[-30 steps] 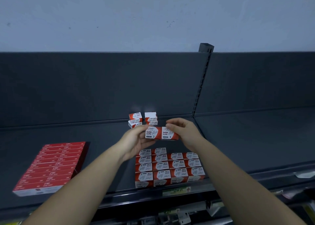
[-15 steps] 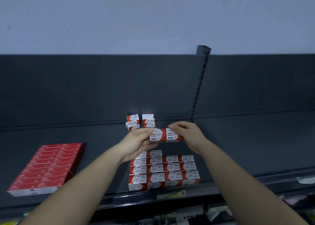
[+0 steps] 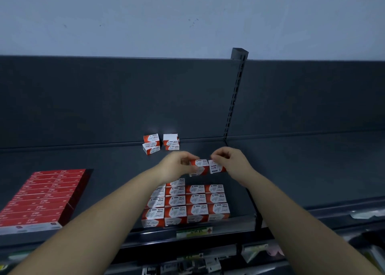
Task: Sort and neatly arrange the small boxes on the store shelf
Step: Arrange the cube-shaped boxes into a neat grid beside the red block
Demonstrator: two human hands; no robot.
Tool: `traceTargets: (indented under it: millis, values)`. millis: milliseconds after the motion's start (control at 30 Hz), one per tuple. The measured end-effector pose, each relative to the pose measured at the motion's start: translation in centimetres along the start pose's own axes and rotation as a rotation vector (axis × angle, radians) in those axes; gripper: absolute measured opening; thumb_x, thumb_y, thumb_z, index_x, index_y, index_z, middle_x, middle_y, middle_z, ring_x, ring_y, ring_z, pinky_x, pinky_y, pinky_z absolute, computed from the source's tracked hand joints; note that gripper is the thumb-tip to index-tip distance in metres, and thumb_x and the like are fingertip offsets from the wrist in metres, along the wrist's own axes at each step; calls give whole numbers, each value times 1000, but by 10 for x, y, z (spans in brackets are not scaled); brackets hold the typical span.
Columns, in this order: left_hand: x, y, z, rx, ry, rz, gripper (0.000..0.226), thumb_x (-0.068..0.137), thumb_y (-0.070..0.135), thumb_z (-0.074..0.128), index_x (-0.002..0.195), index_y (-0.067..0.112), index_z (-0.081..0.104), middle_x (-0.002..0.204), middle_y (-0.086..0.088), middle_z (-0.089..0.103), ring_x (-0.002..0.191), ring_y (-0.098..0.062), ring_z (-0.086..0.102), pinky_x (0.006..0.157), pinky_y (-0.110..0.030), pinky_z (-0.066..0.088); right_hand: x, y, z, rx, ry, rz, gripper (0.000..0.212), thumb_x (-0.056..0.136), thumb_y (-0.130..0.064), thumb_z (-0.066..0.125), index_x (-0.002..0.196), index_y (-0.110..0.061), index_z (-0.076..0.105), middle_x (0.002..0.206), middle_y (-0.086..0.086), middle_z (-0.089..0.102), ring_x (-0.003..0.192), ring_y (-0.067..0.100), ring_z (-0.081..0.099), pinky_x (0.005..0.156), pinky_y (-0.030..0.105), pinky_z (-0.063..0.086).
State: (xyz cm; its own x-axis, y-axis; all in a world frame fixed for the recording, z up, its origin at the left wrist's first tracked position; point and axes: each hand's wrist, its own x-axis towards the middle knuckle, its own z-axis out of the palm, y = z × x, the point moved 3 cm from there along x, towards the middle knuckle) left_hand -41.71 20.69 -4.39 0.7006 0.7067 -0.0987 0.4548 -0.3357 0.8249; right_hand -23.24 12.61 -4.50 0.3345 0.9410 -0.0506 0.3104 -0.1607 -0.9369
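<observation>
Red-and-white boxes (image 3: 207, 167) — two, side by side — sit pinched between the left hand (image 3: 177, 167) and right hand (image 3: 230, 162), over the shelf (image 3: 295, 170).

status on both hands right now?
Left hand: holding the left paper clip box.
Right hand: pinching the right paper clip box.

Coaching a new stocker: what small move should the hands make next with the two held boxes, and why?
Probably lower the pair of paper clip boxes, pinched between left hand and right hand, onto the shelf just behind the two right columns of the arranged block; its back row looks filled only on the left.
</observation>
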Motion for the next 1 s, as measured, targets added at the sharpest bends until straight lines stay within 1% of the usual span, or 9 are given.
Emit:
traceTargets:
  millis: [100,200,367,500,567,633,800,933,1000]
  values:
    - [9,-5,9,138,-18,5,37,87,28,71,123,20,64,112,5,67,98,-8,63,90,-29,53,-1,11,3,-97,-7,7,10,96,-14,63,90,-20,68,90,-4,68,82,9,63,66,16,46]
    - [17,-9,14,158,-61,-41,39,82,30,76,118,23,64,107,6,67,95,-9,64,88,-29,54,1,20,8,-116,-47,39,15,94,-6,62,89,-19,66,91,-3,68,84,10,63,62,13,46]
    - [24,-19,15,172,-92,-120,34,77,31,80,106,25,63,101,7,65,92,-9,62,76,-24,51,4,33,5,-105,-110,120,13,91,-7,67,95,-20,68,100,1,70,94,16,66,75,25,53]
    - [25,-23,14,121,-119,-146,30,89,25,67,119,20,63,112,3,65,102,-12,61,87,-27,49,7,41,-4,-59,-95,189,9,93,-19,67,102,-22,68,104,-1,69,93,13,66,73,22,51]
    - [25,-23,14,114,-120,-135,26,96,27,58,119,19,65,117,2,66,107,-13,60,93,-28,47,6,44,-7,-48,-77,235,8,95,-21,65,101,-19,69,102,1,70,88,12,67,69,21,51]
    - [26,-26,15,117,-119,-143,21,97,29,56,111,24,69,114,4,68,105,-12,61,97,-34,49,4,46,-8,-50,-94,269,11,95,-24,64,102,-17,70,99,1,71,85,11,68,65,19,50]
    - [25,-33,11,67,-144,-207,10,90,32,65,92,32,75,95,9,74,94,-11,68,95,-41,52,1,46,-2,-41,-209,280,17,93,-29,67,103,-18,74,98,0,75,91,13,70,74,21,51]
    - [21,-35,8,30,-200,-224,11,88,28,67,93,28,77,90,8,76,90,-13,71,93,-42,54,-4,46,2,-4,-216,278,18,93,-31,68,103,-17,74,94,-1,76,85,10,71,69,18,51]
    - [19,-37,8,51,-220,-225,12,86,36,67,91,32,77,90,11,76,91,-12,70,97,-46,51,-6,46,3,6,-212,276,19,92,-32,68,103,-18,74,94,-1,76,85,11,72,70,19,52]
